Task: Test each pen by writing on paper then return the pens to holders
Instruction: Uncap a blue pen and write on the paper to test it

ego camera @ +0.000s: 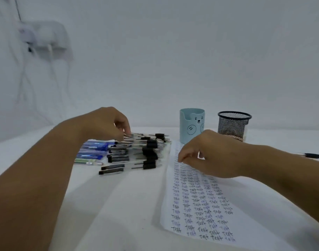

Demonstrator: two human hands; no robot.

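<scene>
The white table (129,205) carries a long sheet of paper (200,205) on the right, smooth and covered in rows of handwritten "TEST". Left of it lies a pile of pens (137,153), slim clear barrels with black caps, their long axes running left to right; blue pens (93,147) lie at its left edge. The left hand (108,124) is nearer, fingers curled down onto the pile's far edge, seemingly pinching one pen. The right hand (205,153) hovers over the paper, loosely curled, holding nothing visible. Far right stand a pale blue bear holder (191,125) and a black mesh holder (234,125).
</scene>
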